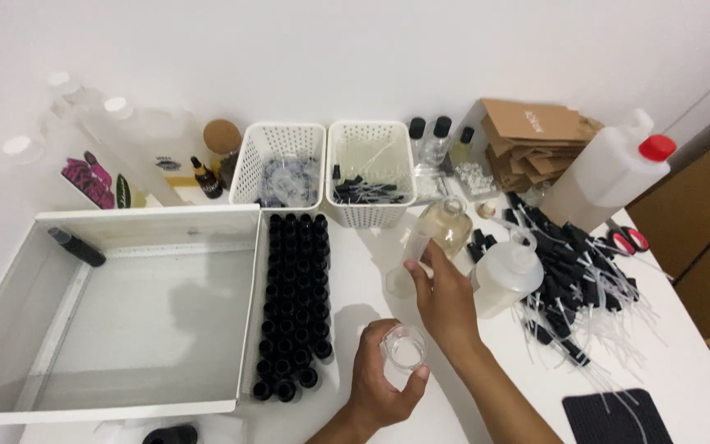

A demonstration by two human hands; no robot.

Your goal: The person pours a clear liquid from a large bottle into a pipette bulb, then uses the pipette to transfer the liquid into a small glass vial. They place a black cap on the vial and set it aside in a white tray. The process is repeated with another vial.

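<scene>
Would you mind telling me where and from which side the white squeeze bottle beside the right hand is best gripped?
Grip the white squeeze bottle around its wide, rounded body, coming from the near right side. It stands upright with a thin curved spout on top, too slender to hold, and the right hand crowds its left.

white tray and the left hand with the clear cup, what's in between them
In the head view, rows of small black-capped bottles stand between the white tray and the left hand holding the clear cup.

two white baskets (278, 164) – one white tray (149, 222), one pair of scissors (628, 240), two hands (445, 300).
</scene>
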